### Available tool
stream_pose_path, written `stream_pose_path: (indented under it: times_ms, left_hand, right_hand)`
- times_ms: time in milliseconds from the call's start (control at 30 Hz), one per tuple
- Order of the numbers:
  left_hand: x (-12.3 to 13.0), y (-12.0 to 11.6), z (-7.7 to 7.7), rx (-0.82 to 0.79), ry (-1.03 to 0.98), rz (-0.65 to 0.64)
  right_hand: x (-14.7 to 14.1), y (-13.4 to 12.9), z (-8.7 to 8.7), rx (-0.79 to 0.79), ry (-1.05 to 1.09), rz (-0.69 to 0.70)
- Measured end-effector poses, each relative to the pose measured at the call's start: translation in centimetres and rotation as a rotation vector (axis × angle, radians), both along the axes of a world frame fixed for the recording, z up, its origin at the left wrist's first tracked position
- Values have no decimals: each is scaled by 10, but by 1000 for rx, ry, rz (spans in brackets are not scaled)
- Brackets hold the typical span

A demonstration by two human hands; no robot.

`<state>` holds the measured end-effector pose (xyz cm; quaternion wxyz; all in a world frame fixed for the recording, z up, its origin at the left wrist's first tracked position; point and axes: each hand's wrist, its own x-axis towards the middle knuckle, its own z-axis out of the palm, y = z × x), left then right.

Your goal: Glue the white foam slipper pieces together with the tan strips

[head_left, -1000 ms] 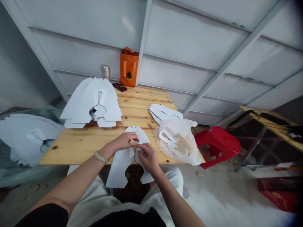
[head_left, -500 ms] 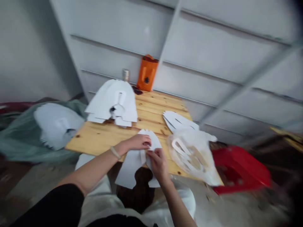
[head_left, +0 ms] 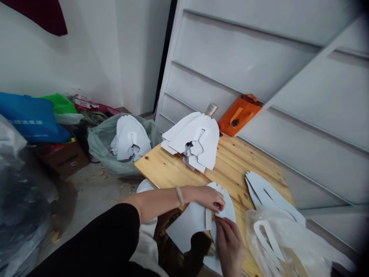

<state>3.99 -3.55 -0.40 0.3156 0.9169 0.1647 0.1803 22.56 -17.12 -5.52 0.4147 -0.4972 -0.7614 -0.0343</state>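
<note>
A white cardboard cutout [head_left: 184, 227] with a notched top edge and a rounded gap below lies over the near edge of the wooden table [head_left: 170, 169]. My left hand [head_left: 211, 199], a pale bangle on its wrist, bends its fingers onto the cutout's middle. Just below, my right hand [head_left: 230, 242] pinches the same piece, thumb and fingertips close to the left fingers. A narrow white strip [head_left: 208, 219] stands up from the cutout beside them. What lies between the fingertips is partly hidden.
Similar cutouts form a stack [head_left: 208, 134] at the table's back left. Flat cutouts [head_left: 271, 194] and a clear plastic bag [head_left: 305, 246] with looped strips [head_left: 266, 234] lie right. An orange bag [head_left: 240, 113] and a can [head_left: 211, 109] stand behind. A green plastic sack [head_left: 100, 138] holds more cutouts.
My view has swung left, bringing the floor sack, boxes and wall further into sight. Both hands stay at the middle of the same cutout with little visible change in grip.
</note>
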Motion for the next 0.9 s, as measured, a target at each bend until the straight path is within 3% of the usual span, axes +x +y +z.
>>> stream_pose_path:
  times_ms: [167, 267, 500, 900]
  left_hand:
    - [-3, -8, 5, 14, -30, 4]
    - [-2, -7, -1, 15, -75, 11]
    - [3, 0, -17, -30, -101, 20]
    - [0, -2, -14, -57, -40, 34]
  right_hand:
    - [-14, -14, 21, 30, 51, 34]
    - [-23, -20, 31, 25, 35, 48]
    - [-26, -31, 24, 101, -88, -17]
    - [-32, -56, 24, 167, -205, -84]
